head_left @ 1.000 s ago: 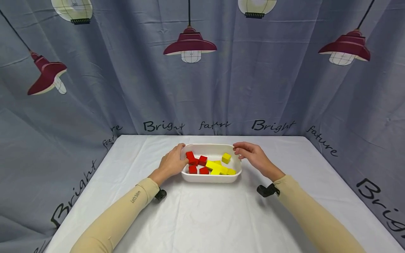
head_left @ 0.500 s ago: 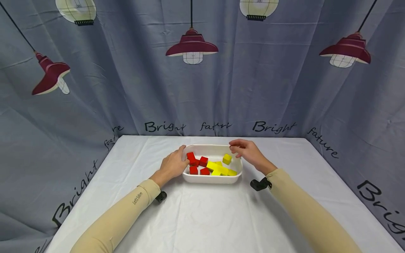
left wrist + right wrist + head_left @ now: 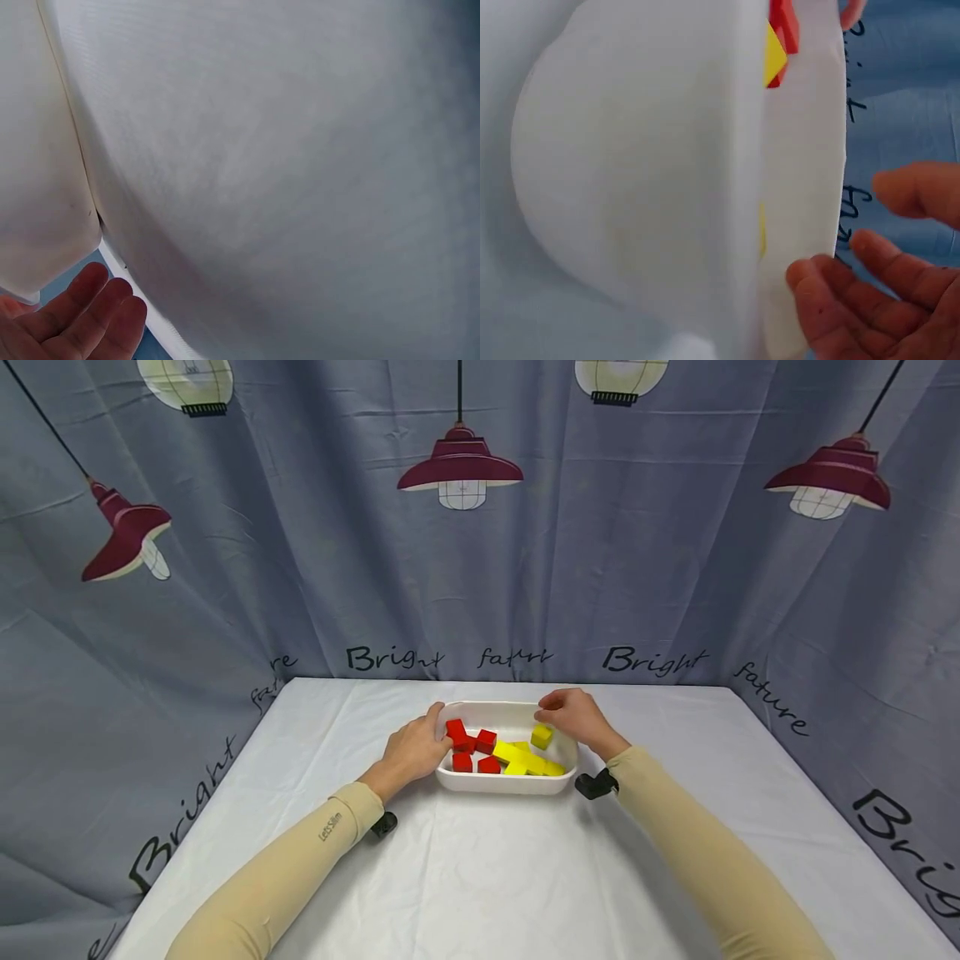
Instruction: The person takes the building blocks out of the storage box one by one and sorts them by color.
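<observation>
A white plastic tray (image 3: 507,784) stands on the table, holding red and yellow wooden blocks. My left hand (image 3: 410,750) holds its left end, thumb at the inside of the rim. In the left wrist view several fingers (image 3: 112,319) extend beside the tray's outer wall. My right hand (image 3: 581,717) hovers over the back right corner. Its thumb and fingertips stand apart with nothing between them in the right wrist view. Just below it lies a single yellow cube (image 3: 542,736). Red cubes (image 3: 486,742) gather on the left, a pile of yellow blocks (image 3: 525,760) front right.
A white cloth covers the table (image 3: 495,877). Behind it hangs a grey-blue curtain (image 3: 510,568) printed with lamps and lettering. Black wrist cameras sit under the left sleeve (image 3: 300,852) and the right sleeve (image 3: 697,835).
My right hand has moved left, from the tray's right rim to over its back right corner, near the single yellow cube. The left hand keeps its hold; the blocks lie as before.
</observation>
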A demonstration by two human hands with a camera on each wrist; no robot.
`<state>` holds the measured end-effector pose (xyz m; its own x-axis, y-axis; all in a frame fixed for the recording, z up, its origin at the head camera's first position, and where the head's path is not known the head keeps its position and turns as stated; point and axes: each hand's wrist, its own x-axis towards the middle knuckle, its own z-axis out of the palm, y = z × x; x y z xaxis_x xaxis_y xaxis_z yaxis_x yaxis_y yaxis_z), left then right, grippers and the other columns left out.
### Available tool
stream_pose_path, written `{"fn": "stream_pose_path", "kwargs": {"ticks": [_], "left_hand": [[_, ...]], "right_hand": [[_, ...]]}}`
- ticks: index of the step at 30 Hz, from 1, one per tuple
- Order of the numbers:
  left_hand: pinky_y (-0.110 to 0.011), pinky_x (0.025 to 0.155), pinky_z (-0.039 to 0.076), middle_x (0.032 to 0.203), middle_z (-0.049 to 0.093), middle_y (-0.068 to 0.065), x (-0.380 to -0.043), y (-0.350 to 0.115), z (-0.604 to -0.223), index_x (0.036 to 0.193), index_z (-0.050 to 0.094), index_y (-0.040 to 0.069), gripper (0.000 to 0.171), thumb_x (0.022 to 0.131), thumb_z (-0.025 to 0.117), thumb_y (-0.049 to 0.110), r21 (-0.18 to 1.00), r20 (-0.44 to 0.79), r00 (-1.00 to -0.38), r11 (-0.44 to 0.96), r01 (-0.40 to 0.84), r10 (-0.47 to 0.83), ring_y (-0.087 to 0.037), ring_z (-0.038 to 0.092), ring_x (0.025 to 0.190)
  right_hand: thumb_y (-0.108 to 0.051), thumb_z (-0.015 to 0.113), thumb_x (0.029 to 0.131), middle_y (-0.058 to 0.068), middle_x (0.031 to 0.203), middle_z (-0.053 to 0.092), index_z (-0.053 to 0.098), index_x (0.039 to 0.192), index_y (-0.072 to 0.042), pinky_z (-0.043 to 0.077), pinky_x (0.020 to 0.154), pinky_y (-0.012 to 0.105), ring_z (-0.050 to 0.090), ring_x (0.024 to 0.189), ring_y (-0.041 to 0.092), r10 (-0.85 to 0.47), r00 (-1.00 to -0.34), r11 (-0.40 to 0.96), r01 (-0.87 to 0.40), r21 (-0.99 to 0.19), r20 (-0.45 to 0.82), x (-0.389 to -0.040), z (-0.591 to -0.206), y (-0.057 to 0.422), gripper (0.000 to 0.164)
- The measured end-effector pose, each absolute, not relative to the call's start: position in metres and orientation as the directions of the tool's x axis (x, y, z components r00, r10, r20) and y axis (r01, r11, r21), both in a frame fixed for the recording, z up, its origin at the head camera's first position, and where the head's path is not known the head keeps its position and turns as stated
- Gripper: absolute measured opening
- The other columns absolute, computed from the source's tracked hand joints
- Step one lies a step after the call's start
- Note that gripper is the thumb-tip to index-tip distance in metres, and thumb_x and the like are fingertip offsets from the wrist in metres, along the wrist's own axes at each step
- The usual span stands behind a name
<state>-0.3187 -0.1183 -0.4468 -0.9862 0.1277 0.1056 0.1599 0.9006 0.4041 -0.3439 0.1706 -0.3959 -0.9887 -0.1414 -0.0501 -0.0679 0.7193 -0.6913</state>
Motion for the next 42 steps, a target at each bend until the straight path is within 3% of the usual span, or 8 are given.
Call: {"fn": "stream_pose_path", "kwargs": {"ticks": [7, 15, 23, 30, 39, 42], "left_hand": [[-0.05, 0.087, 0.054, 0.131, 0.065, -0.012, -0.319, -0.117, -0.447, 0.154, 0.033, 0.019, 0.065, 0.095, 0.055, 0.034, 0.403, 0.112, -0.985, 0.901, 0.162, 0.127, -0.029, 0.066, 0.104], [-0.048, 0.084, 0.055, 0.129, 0.066, -0.012, -0.319, -0.117, -0.449, 0.154, 0.032, 0.018, 0.065, 0.095, 0.054, 0.034, 0.399, 0.103, -0.985, 0.901, 0.169, 0.14, -0.027, 0.066, 0.102], [-0.048, 0.085, 0.055, 0.131, 0.066, -0.011, -0.318, -0.117, -0.448, 0.154, 0.032, 0.019, 0.064, 0.096, 0.053, 0.034, 0.399, 0.096, -0.986, 0.902, 0.162, 0.135, -0.028, 0.067, 0.103], [-0.048, 0.083, 0.055, 0.129, 0.067, -0.012, -0.32, -0.117, -0.448, 0.155, 0.032, 0.019, 0.065, 0.095, 0.054, 0.034, 0.399, 0.103, -0.986, 0.903, 0.158, 0.128, -0.027, 0.067, 0.099], [-0.047, 0.084, 0.055, 0.128, 0.067, -0.011, -0.318, -0.117, -0.449, 0.155, 0.032, 0.019, 0.065, 0.095, 0.053, 0.034, 0.405, 0.076, -0.99, 0.903, 0.141, 0.12, -0.026, 0.066, 0.099], [-0.047, 0.083, 0.055, 0.126, 0.068, -0.011, -0.319, -0.117, -0.449, 0.154, 0.032, 0.019, 0.065, 0.095, 0.054, 0.034, 0.397, 0.085, -0.989, 0.906, 0.146, 0.122, -0.026, 0.066, 0.097]], "right_hand": [[-0.023, 0.069, 0.092, 0.018, 0.119, 0.068, 0.068, 0.12, 0.001, 0.055, 0.093, 0.043, 0.063, 0.099, 0.03, -0.096, -0.992, 0.825, -0.035, -0.564, -0.078, -0.343, -0.396, 0.156, 0.037], [-0.022, 0.066, 0.093, 0.009, 0.083, 0.067, 0.073, 0.102, -0.001, 0.048, 0.068, 0.031, 0.059, 0.073, 0.022, -0.082, -0.986, 0.897, -0.01, -0.443, -0.145, -0.34, -0.397, 0.143, 0.025], [-0.019, 0.067, 0.092, 0.015, 0.109, 0.07, 0.07, 0.118, 0.002, 0.053, 0.092, 0.041, 0.061, 0.093, 0.027, -0.119, -0.973, 0.865, -0.003, -0.501, -0.2, -0.342, -0.396, 0.139, 0.034], [-0.017, 0.07, 0.092, 0.015, 0.118, 0.068, 0.067, 0.125, 0.001, 0.052, 0.093, 0.039, 0.061, 0.093, 0.025, -0.137, -0.959, 0.807, 0.037, -0.589, -0.249, -0.347, -0.4, 0.138, 0.037], [-0.022, 0.071, 0.091, 0.009, 0.116, 0.069, 0.069, 0.123, -0.006, 0.044, 0.102, 0.051, 0.061, 0.103, 0.027, -0.191, -0.932, 0.765, 0.055, -0.642, -0.308, -0.353, -0.402, 0.134, 0.036], [-0.02, 0.071, 0.091, 0.01, 0.119, 0.068, 0.068, 0.122, -0.006, 0.046, 0.103, 0.05, 0.062, 0.102, 0.026, -0.218, -0.923, 0.746, 0.051, -0.664, -0.316, -0.357, -0.402, 0.135, 0.035]]}}
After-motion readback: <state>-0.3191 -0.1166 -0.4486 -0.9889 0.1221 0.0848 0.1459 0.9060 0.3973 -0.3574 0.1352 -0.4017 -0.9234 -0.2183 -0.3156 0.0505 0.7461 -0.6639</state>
